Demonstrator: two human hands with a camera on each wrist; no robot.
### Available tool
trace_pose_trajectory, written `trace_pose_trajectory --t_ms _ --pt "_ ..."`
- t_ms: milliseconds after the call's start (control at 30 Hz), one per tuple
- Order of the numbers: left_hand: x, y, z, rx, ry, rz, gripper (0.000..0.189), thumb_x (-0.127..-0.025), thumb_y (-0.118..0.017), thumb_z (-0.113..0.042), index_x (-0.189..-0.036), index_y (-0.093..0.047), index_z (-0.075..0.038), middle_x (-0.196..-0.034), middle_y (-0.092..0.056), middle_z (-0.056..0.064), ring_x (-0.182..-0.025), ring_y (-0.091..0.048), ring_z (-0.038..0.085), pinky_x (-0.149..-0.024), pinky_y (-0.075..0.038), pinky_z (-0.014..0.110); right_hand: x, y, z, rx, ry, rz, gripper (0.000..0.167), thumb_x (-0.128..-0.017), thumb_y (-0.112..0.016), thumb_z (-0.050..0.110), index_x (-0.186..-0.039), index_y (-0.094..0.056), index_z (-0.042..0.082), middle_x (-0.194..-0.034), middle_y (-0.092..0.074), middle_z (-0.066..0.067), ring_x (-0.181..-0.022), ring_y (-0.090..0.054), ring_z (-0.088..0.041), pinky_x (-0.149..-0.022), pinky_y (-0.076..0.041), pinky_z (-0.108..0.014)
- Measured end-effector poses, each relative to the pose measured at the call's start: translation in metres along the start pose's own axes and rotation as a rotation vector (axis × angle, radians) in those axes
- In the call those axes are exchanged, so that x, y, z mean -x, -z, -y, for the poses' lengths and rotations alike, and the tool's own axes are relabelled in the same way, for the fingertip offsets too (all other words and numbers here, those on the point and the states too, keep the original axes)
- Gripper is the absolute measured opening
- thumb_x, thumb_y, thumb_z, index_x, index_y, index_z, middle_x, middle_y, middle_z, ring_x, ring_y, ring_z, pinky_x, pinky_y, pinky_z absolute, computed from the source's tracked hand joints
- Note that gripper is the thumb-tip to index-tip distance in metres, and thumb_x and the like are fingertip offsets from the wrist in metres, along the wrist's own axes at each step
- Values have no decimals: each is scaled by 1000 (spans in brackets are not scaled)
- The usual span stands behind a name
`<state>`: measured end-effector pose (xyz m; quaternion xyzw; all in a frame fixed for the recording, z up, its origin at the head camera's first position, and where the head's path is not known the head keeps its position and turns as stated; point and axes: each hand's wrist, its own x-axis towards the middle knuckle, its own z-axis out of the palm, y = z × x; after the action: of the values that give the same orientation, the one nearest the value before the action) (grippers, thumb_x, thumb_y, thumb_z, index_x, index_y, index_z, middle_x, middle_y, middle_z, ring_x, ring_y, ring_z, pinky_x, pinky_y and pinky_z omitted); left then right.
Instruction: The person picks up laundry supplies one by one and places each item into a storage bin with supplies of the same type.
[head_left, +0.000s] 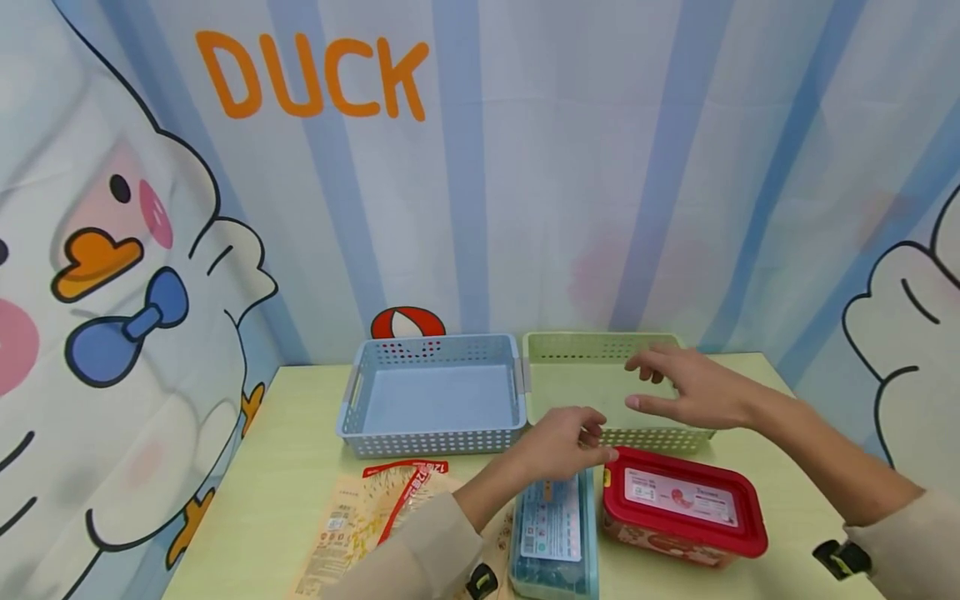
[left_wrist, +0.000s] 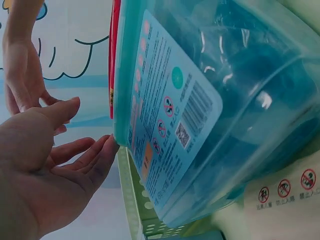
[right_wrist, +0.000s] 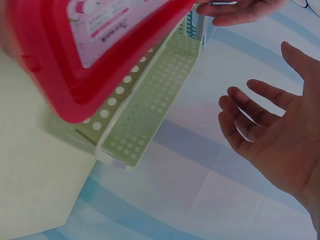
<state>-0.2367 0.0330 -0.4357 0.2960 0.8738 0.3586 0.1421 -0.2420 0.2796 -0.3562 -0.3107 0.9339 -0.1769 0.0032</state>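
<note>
Over the far end of a teal plastic box [head_left: 552,542] with a printed label, my left hand [head_left: 562,446] has its fingers loosely bent and holds nothing. In the left wrist view its fingertips lie near the edge of the teal lid [left_wrist: 125,75]; I cannot tell whether they touch. Its thumb is close to the corner of a red lidded box [head_left: 678,508] with a pink label. My right hand [head_left: 693,387] hovers above the right side of a green basket [head_left: 577,375], thumb and fingers apart with nothing between them, as the right wrist view shows too.
A blue basket [head_left: 442,400] stands left of the green one, against the striped cloth backdrop [head_left: 525,167]. Beige printed packets [head_left: 341,533] with red bands lie at the front left of the pale table [head_left: 255,500], partly behind my left sleeve.
</note>
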Motion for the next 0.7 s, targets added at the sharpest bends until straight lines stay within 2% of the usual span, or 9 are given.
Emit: trace_pose_trajectory --t_ms 167,400,567,700 --pt "-5 0 -5 -130 -23 -1 49 -102 -75 -34 -142 -64 -9 -124 -73 3 -104 -68 5 -90 -56 22 8 -10 -8 -29 -16 44 51 -98 -75 45 -130 -67 6 -112 -65 3 -99 -60 -14 -81 -56 -39" --pt "-11 -3 -4 -166 -48 77 47 -102 -75 -31 -141 -64 -9 -118 -73 -1 -100 -69 4 -85 -56 19 16 -19 -17 -73 -28 118 41 -100 -74 45 -121 -70 9 -111 -68 5 -99 -64 -14 -84 -59 -37" --pt "-15 -7 0 -242 -116 156 50 -101 -76 -32 -142 -63 -9 -117 -71 -3 -102 -66 5 -87 -54 17 23 -28 -26 -122 -11 193 27 -105 -67 40 -114 -71 15 -94 -66 10 -78 -60 -5 -71 -55 -30" --pt "-17 -8 1 -252 -124 197 50 -100 -76 -34 -143 -63 -10 -116 -68 -4 -102 -64 4 -89 -52 16 28 -34 -32 -163 -7 278 21 -108 -64 39 -108 -70 18 -83 -64 13 -68 -57 -3 -63 -51 -27"
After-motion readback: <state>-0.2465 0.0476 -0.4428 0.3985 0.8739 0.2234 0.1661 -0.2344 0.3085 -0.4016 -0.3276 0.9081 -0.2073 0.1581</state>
